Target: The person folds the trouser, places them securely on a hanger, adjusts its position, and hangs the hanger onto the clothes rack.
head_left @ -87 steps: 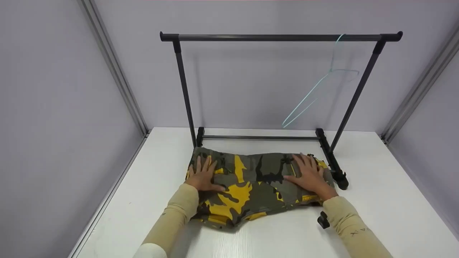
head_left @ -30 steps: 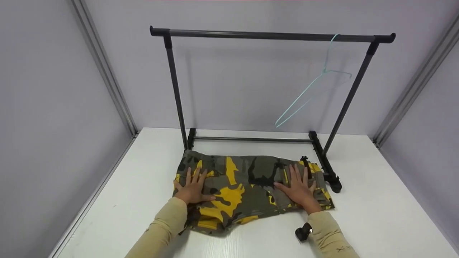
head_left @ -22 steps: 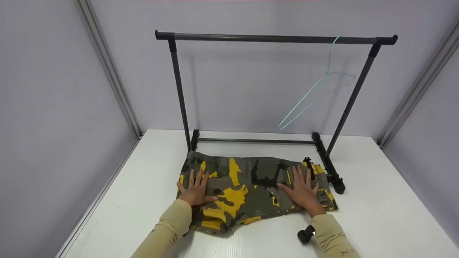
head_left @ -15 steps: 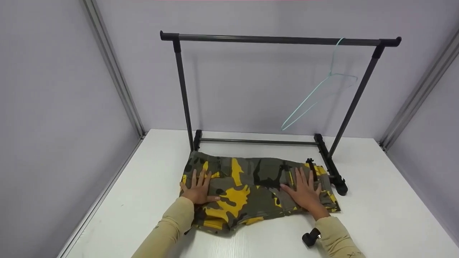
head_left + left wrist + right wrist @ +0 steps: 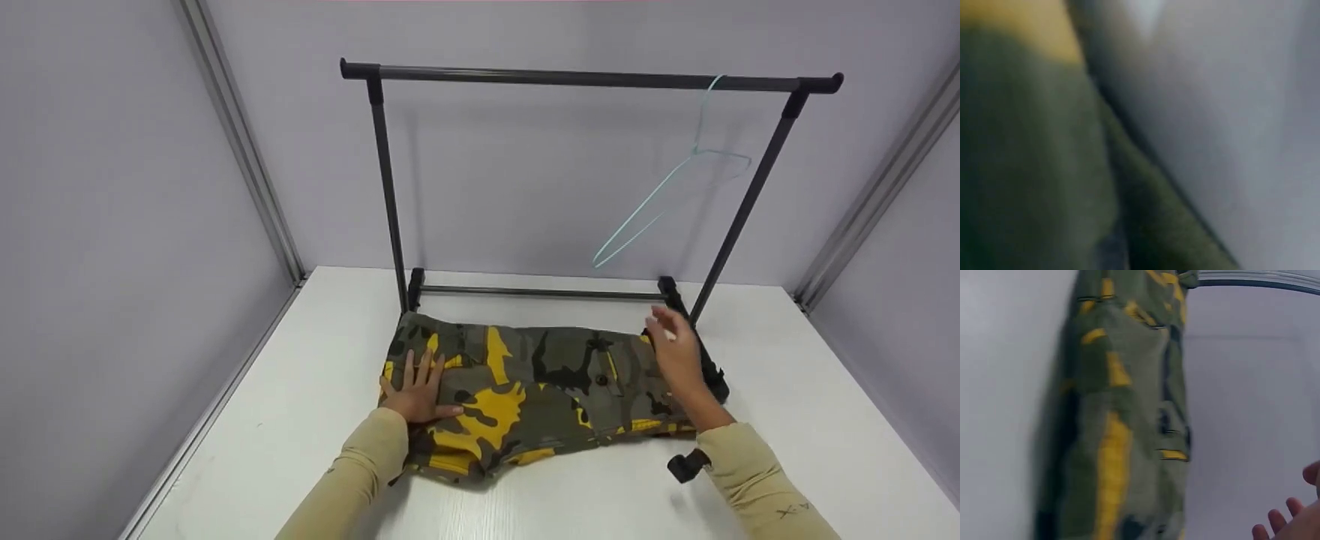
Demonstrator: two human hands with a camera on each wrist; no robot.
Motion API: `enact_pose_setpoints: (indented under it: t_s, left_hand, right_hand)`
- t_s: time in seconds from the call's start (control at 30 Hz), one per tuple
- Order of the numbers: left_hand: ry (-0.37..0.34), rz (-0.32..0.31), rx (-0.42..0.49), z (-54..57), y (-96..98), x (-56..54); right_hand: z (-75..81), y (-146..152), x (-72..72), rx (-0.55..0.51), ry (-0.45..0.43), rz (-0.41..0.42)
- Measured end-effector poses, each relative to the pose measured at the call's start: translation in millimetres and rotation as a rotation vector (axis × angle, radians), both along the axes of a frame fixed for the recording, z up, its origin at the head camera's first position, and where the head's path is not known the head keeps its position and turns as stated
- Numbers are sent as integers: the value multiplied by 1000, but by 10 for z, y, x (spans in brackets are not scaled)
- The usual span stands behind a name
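Note:
Camouflage pants (image 5: 555, 390) in grey-green, black and yellow lie folded lengthwise across the white table. On their left part my left hand (image 5: 416, 390) rests flat, fingers spread. My right hand (image 5: 679, 356) is raised at the right end of the pants, its fingers loosely bent, and it hides part of that end. In the right wrist view, the fingertips of my right hand (image 5: 1283, 520) show at the lower right, apart from the pants (image 5: 1123, 410) and with nothing between them. A blurred close-up of the pants (image 5: 1033, 157) fills the left of the left wrist view.
Behind the pants stands a black clothes rack (image 5: 525, 76), its base bar (image 5: 540, 292) near the back wall. A thin mint-green hanger (image 5: 645, 204) hangs on the rack's right side. Grey walls enclose the white table (image 5: 300, 360) at the left, back and right.
My right hand, flat on the pants half a second ago, has lifted and moved right, uncovering a buttoned pocket. My left hand stays in place. The view has shifted slightly.

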State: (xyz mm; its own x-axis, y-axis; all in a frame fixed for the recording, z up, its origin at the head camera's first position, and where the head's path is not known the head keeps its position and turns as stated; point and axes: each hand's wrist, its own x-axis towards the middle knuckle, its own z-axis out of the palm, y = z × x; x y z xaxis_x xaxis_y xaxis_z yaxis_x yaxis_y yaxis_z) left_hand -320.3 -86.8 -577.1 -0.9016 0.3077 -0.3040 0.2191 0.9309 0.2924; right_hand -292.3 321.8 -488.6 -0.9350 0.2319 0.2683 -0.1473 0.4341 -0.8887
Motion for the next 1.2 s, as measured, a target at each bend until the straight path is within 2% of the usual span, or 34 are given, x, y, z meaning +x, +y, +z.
enact_pose_setpoints:
  t_s: [0.1, 0.17, 0.3, 0.37, 0.4, 0.43, 0.5, 0.67, 0.8, 0.97, 1.07, 1.2]
  left_hand:
    - [-12, 2, -1, 27, 8, -9]
    - [-10, 2, 1, -12, 3, -21]
    - [5, 19, -3, -109, -46, -12]
    - [7, 25, -3, -137, -74, -9]
    - [4, 26, -8, -116, -77, 5]
    - [14, 19, -7, -132, -81, -3]
    - [14, 11, -11, -45, -53, 25]
    - [2, 1, -23, 130, 9, 72]
    - [9, 16, -23, -2, -31, -4]
    - [-12, 10, -23, -157, -55, -51]
    - [-9, 6, -43, -167, -36, -61]
    - [-7, 2, -49, -139, -2, -61]
  right_hand:
    - [441, -51, -45, -79, 140, -36]
    - [748, -126, -21, -94, 185, -18]
    - [1284, -341, 104, -24, 173, 65]
    - [1425, -374, 69, 42, 146, 96]
    - [1476, -368, 34, 76, 140, 112]
    - [1517, -348, -16, 98, 133, 123]
    - [1574, -278, -142, 130, 103, 126]
    - [1749, -238, -347, 94, 25, 120]
    - [1794, -347, -451, 77, -15, 116]
    - [1711, -459, -469, 200, -79, 67]
    - [1666, -490, -478, 253, -60, 37]
    - [1635, -496, -512, 191, -60, 29]
